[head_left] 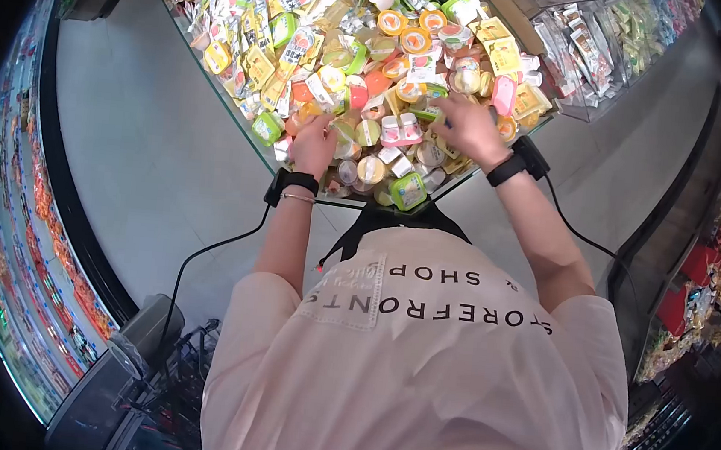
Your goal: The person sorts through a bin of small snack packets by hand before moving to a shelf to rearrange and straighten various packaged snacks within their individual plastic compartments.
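My left hand [312, 145] reaches into the near left part of a heap of packaged snacks. Its fingers are curled together against the pile beside an orange cup [305, 117]; what they grip, if anything, is hidden. Over the right side of the heap, my right hand [472, 129] has its fingers apart, with no held thing visible. Between the hands lie a pink-and-white twin pack [401, 130], a round cup with a pale yellow lid [371, 170] and several other small cups. A green-rimmed tub [408, 191] rests at the near edge, close to my body.
A glass-edged display bin [252, 143] holds the heap. Clear plastic compartments [590, 95] with small packets adjoin it at the far right. Stocked shelves [43, 223] line the left side, and more goods stand at right. Black cables [195, 253] run from both wrists.
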Demonstrator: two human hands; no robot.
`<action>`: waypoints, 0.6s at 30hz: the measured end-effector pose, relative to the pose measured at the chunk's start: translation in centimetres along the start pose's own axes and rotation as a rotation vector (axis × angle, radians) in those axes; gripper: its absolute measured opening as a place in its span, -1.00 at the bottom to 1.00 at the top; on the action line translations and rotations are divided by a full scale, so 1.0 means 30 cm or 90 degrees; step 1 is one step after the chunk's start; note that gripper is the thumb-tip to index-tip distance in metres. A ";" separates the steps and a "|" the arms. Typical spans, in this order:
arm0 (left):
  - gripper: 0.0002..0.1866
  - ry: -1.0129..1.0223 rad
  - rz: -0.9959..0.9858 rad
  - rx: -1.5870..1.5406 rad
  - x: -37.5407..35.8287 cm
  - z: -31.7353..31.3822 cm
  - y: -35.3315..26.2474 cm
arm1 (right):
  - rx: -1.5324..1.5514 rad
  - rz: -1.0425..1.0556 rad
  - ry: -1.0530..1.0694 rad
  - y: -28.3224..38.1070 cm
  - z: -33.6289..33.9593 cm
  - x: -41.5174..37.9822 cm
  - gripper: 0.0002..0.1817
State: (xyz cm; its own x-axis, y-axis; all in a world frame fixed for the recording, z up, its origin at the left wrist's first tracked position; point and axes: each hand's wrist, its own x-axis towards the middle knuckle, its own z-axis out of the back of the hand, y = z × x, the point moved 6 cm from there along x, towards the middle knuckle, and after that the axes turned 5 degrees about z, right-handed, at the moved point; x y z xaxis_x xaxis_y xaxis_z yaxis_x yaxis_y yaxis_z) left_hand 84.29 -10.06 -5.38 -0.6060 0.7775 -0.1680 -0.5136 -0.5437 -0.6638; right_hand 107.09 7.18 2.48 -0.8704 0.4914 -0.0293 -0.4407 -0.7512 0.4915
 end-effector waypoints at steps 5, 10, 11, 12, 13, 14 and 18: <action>-0.59 -0.015 -0.147 0.111 0.001 -0.057 -0.007 | -0.043 0.092 0.135 0.178 -0.226 0.087 -0.60; -0.64 -0.059 -0.145 0.128 -0.009 -0.045 -0.016 | -0.166 0.009 0.212 0.152 -0.279 0.124 -0.57; -0.66 -0.062 -0.153 0.123 -0.017 -0.038 -0.020 | -0.183 0.026 0.249 0.151 -0.281 0.122 -0.55; -0.66 -0.064 -0.150 0.119 -0.023 -0.038 -0.012 | -0.175 0.018 0.269 0.138 -0.279 0.123 -0.53; -0.68 -0.039 -0.136 0.078 -0.022 -0.042 0.000 | -0.179 0.021 0.271 0.133 -0.272 0.123 -0.53; -0.70 -0.014 -0.122 0.038 -0.021 -0.043 0.011 | -0.169 0.021 0.270 0.129 -0.263 0.123 -0.54; -0.79 0.082 -0.083 0.017 0.025 -0.059 0.050 | -0.144 0.047 0.243 0.057 -0.265 0.126 -0.66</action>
State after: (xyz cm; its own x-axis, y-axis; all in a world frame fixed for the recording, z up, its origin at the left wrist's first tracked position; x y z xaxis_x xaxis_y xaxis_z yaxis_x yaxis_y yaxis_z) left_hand 84.13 -9.74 -7.81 -0.4511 0.8751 -0.1756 -0.5994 -0.4428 -0.6669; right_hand 101.31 4.26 -3.71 -0.9013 0.2663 -0.3416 -0.3740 -0.8764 0.3033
